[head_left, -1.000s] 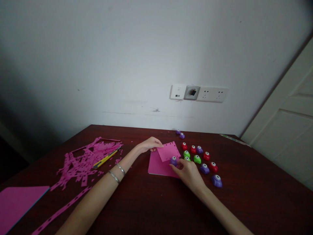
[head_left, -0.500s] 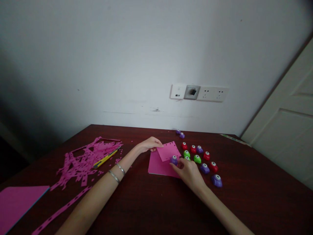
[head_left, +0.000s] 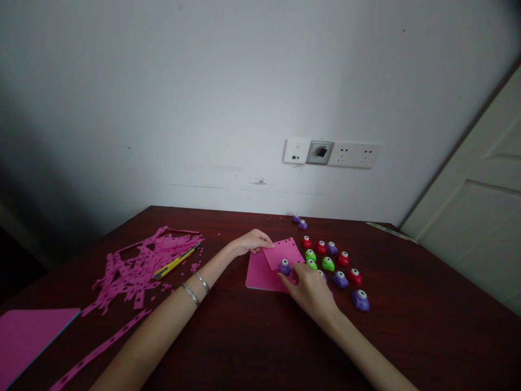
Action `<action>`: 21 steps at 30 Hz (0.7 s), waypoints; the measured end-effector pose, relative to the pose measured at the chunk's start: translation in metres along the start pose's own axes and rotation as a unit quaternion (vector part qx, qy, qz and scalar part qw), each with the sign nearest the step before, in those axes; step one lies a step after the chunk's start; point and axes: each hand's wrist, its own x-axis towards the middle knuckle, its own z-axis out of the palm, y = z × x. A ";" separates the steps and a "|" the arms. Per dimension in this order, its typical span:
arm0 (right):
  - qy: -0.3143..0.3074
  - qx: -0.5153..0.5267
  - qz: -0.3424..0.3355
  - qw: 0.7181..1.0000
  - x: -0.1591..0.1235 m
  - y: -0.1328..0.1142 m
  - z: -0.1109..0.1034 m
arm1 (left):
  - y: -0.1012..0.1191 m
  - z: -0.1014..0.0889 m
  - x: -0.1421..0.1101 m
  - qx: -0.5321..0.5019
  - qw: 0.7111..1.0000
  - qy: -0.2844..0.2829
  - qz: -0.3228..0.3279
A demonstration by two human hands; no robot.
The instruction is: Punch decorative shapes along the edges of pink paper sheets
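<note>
My left hand (head_left: pixel 254 241) pinches the left corner of a small pink paper square (head_left: pixel 280 251), which has a row of punched holes along its far edge. Beneath it lies a larger pink sheet (head_left: pixel 260 277), flat on the table. Thumb and fingers of my right hand (head_left: pixel 309 285) are closed on a purple craft punch (head_left: pixel 284 266) with a white round top, set at the near edge of the small square. Just right of that hand stand green punches (head_left: pixel 328 264), red punches (head_left: pixel 355 277) and more purple punches (head_left: pixel 360 300).
Pink punched paper strips (head_left: pixel 134 271) lie heaped at the left, with a yellow utility knife (head_left: pixel 176 263) beside them. A pink paper stack (head_left: pixel 32 336) sits at the near left. Two purple punches (head_left: pixel 302 224) stand near the wall, below the wall sockets (head_left: pixel 354 155).
My right hand has moved slightly left with the purple punch along the near edge of the small square. The square has shifted a little to the right with my left hand.
</note>
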 end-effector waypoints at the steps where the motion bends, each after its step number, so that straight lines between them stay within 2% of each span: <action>1: -0.002 -0.006 -0.002 1.000 0.000 -0.001 0.000 | 0.000 0.001 0.000 -0.001 1.000 -0.001 0.002; 7: -0.007 -0.037 -0.020 0.999 -0.002 -0.005 0.001 | -0.002 0.007 -0.001 0.009 1.000 -0.016 0.015; 21: -0.050 -0.046 -0.020 0.997 -0.005 -0.013 0.014 | -0.013 0.014 0.004 0.094 0.995 0.017 0.022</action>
